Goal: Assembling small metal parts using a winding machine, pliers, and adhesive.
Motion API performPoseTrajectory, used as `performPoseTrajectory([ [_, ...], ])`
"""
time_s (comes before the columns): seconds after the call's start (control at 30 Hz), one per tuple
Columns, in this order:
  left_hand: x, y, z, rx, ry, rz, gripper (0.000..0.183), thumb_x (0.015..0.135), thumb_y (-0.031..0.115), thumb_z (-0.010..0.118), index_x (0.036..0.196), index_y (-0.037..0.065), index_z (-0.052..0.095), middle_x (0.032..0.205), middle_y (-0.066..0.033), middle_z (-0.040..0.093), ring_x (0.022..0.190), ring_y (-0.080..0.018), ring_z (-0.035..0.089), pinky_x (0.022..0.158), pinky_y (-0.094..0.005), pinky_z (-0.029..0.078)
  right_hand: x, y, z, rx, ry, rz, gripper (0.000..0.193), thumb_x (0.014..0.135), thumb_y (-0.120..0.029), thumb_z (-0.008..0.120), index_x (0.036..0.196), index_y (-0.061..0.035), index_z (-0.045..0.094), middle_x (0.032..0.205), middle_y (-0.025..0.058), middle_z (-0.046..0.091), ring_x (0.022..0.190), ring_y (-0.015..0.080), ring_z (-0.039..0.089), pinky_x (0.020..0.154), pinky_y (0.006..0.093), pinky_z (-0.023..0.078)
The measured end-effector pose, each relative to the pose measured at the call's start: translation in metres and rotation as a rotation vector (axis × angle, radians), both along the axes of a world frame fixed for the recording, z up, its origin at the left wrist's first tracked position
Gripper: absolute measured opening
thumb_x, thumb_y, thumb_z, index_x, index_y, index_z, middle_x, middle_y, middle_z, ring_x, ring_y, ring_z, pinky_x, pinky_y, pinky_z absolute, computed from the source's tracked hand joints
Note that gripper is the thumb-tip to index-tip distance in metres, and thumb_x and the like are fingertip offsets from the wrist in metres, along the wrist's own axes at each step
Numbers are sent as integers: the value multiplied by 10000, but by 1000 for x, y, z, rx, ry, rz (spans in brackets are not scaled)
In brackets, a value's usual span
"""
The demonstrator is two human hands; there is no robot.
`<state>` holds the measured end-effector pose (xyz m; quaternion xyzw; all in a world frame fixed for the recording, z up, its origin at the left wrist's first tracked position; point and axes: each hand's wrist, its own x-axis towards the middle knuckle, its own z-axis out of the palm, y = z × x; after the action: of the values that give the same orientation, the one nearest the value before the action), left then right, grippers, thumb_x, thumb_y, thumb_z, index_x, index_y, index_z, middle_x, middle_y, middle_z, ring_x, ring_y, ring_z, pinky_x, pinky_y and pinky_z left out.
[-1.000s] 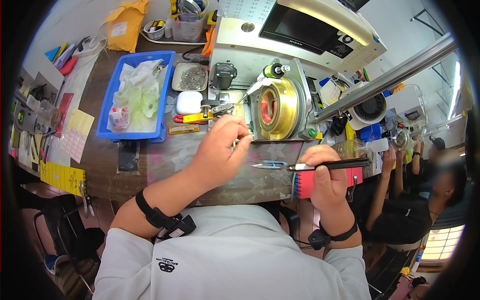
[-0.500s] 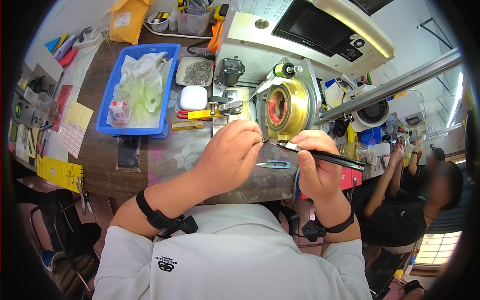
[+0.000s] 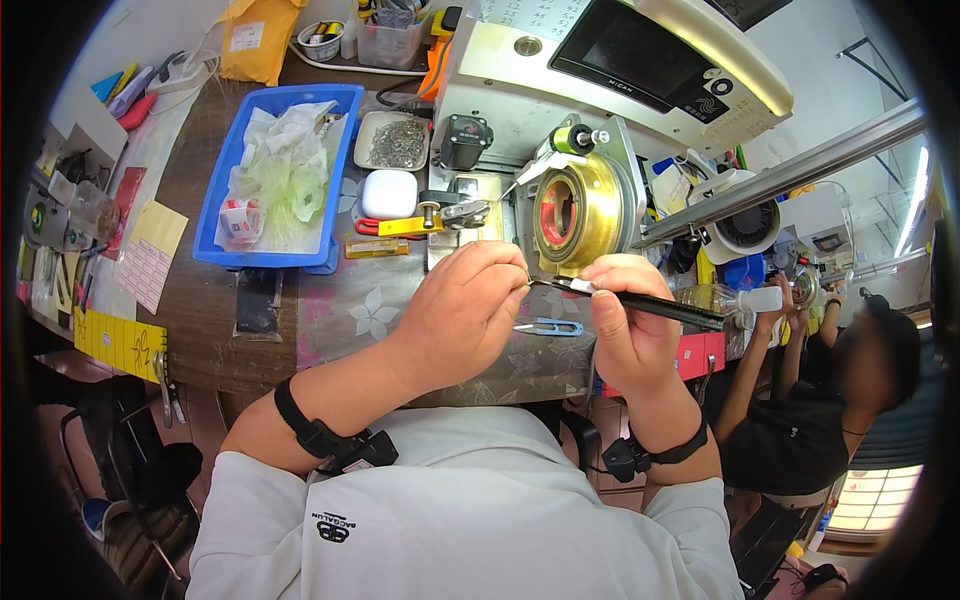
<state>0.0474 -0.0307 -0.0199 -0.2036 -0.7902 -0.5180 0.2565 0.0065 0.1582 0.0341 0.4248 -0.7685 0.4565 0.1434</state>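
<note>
In front of the winding machine, my left hand (image 3: 462, 312) is closed in a pinch. What it holds is too small to make out, though a thin bit shows at the fingertips. My right hand (image 3: 635, 325) grips a slim black cutter knife (image 3: 675, 310) with a ridged handle. The knife's thin metal tip points left and meets the left fingertips. Just below, blue thread snips (image 3: 556, 328) lie on the table. The machine's gold ring (image 3: 608, 215), with a red inner part, stands right behind the hands.
A blue tray (image 3: 208, 235) with crumpled paper and pale green strands sits at the left. Beside it are a dish of small metal pieces (image 3: 395, 142) and a white rounded case (image 3: 389, 193). At the far right, another person (image 3: 800, 430) works with raised hands.
The cutter knife has tilted slightly, its handle end rising a little. Both hands stay almost in place, fingertips close together. The co-worker's hands have moved a little to the left.
</note>
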Motion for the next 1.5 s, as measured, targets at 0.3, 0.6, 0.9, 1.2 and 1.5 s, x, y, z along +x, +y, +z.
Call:
performPoseTrajectory([
  [0.3,2,1,0,20,-23,-14,99,824,-12,585,914,4,548,1002,-132,586,861,-297,592,730,-364,493,0,-8,6,51,44,-8,154,838,-27,654,965,-12,567,915,119,618,823,249,599,743,332,485],
  [0.6,2,1,-2,-36,-5,0,136,828,22,592,953,6,543,1050,-121,579,871,-303,610,698,-371,518,-1,-12,6,119,8,25,171,823,-25,669,958,-16,565,894,115,603,797,259,582,720,339,482],
  [0.9,1,3,-2,-19,-22,-8,121,827,28,593,940,16,553,1073,-118,585,889,-302,616,710,-368,528,31,11,29,68,121,-41,213,787,-4,666,976,-24,570,899,121,614,810,281,611,713,359,501],
  [1.2,2,7,-2,-12,-104,-26,93,841,-34,573,909,26,552,1047,-123,617,942,-278,606,799,-340,491,45,121,-63,526,24,-352,355,756,59,610,1103,3,565,1050,178,561,946,295,595,853,364,478],
  [1.5,0,8,-1,-34,-76,-44,94,826,11,586,919,21,576,927,-132,618,828,-313,617,696,-364,511,-5,143,-59,692,273,-362,363,749,31,587,1111,-7,591,1149,175,580,1138,347,531,933,421,449],
])
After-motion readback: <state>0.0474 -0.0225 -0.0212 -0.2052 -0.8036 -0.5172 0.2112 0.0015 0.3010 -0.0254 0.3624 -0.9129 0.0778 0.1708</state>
